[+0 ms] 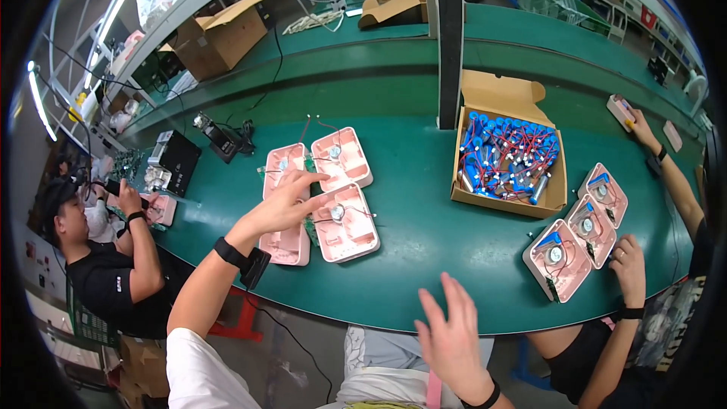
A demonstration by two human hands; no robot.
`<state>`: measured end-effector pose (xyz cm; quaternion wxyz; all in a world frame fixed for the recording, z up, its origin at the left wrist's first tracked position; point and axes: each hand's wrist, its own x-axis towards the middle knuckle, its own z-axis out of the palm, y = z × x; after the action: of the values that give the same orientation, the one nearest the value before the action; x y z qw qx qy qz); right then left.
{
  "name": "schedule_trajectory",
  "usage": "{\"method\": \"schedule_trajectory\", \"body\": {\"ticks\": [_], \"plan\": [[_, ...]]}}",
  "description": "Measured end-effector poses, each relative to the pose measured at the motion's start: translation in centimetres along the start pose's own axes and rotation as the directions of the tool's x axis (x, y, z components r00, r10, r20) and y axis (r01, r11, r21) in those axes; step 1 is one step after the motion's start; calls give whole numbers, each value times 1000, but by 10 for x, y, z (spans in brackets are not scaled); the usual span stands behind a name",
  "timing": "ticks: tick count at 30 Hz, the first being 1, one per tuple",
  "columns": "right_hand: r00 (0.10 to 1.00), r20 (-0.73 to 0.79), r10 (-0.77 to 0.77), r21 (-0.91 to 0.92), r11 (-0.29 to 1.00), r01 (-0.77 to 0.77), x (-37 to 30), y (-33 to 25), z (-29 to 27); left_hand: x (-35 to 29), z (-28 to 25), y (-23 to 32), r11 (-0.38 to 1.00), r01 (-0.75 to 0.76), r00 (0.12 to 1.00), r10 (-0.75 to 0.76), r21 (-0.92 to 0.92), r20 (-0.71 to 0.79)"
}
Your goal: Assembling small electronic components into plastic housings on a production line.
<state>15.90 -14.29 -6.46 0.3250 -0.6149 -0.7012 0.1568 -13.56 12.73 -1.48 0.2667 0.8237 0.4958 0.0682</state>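
Observation:
Several pink plastic housings stand grouped on the green table, open side up. Each of the two right ones, the upper housing [354, 174] and the lower housing [352, 244], shows a round silver part with thin wires. My left hand [282, 203] reaches over the group with its fingers stretched out, holding nothing. Its fingertips are by the gap between the right housings; whether they touch is unclear. Partly under this hand lie the upper left housing [274, 160] and lower left housing [284, 248]. My right hand [454, 331] hangs above the table's front edge, fingers spread, with nothing in it.
A cardboard box [503, 207] full of blue battery cells [503, 144] with red wires stands right of a metal post [448, 45]. A co-worker's hand [628, 261] is beside three pink housings [591, 231]. Another person [113, 246] works at far left, near a black device [176, 159].

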Motion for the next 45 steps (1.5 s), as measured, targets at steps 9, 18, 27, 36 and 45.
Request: {"method": "schedule_trajectory", "body": {"ticks": [9, 18, 27, 36, 45], "plan": [[813, 456, -363, -186, 854, 486, 100, -53, 3, -36, -29, -70, 952, -92, 995, 80, 292, 52], [907, 292, -303, -178, 915, 363, 201, -36, 94, -32, -12, -40, 993, -44, 998, 48, 110, -39], [939, 303, -163, -267, 931, 248, 165, -5, 63, -8, 17, 2, 988, -142, 989, 144, 59, -34], [980, 93, -174, -333, 922, 196, 113, 34, 33, 20, 45, 54, 977, -207, 978, 207, 56, 10], [999, 35, -26, -351, 936, 37, 54, 25, -7, -30, 41, 99, 907, -355, 883, 405, 227, -238]]}}
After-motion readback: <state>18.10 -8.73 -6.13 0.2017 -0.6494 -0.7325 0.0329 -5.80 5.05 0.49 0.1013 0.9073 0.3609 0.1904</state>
